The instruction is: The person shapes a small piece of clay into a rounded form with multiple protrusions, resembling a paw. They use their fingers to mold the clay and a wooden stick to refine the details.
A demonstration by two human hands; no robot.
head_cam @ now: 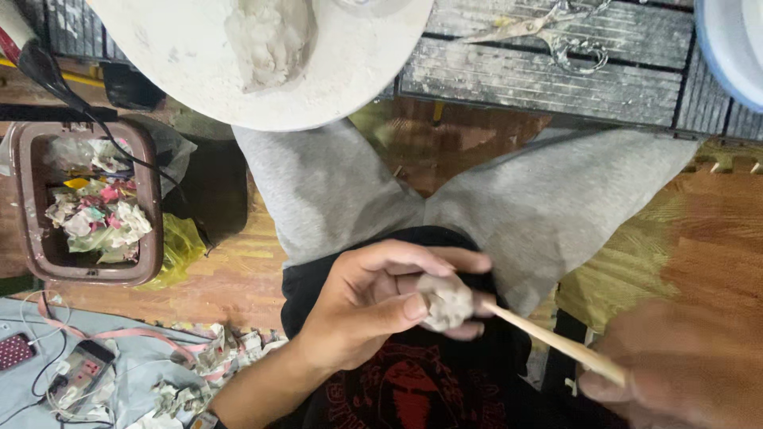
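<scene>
Right hand (675,369) is closest to the lens, blurred and cut off by the bottom right corner. It's closed around the near end of a thin wooden stick (552,340); exact finger placement can't be made out.

Stick runs up and left from that hand; its tip meets the right side of a small clay lump (445,302). Whether it only touches or is pushed in, can't tell.

Left hand (373,298) pinches the lump: thumb on the near side, fingers curled round the far side, so part of the clay is hidden. Clay is pale grey, rough, roughly ball-shaped. It sits over the lap, above the black shirt (405,381) with a red print.

Past the lump: grey fabric trousers (509,199), knees spread.

Left of the lump: brown plastic bin (36,206), rounded rectangle, full of crumpled paper scraps.

Beyond the lump, top of frame: round white board (358,56), dusty, cut off at the top edge, with a bigger shapeless clay mass (266,40) on it. Right of that, metal scissors (548,32) lie on a dark slatted surface (540,79) smeared with white residue.
</scene>
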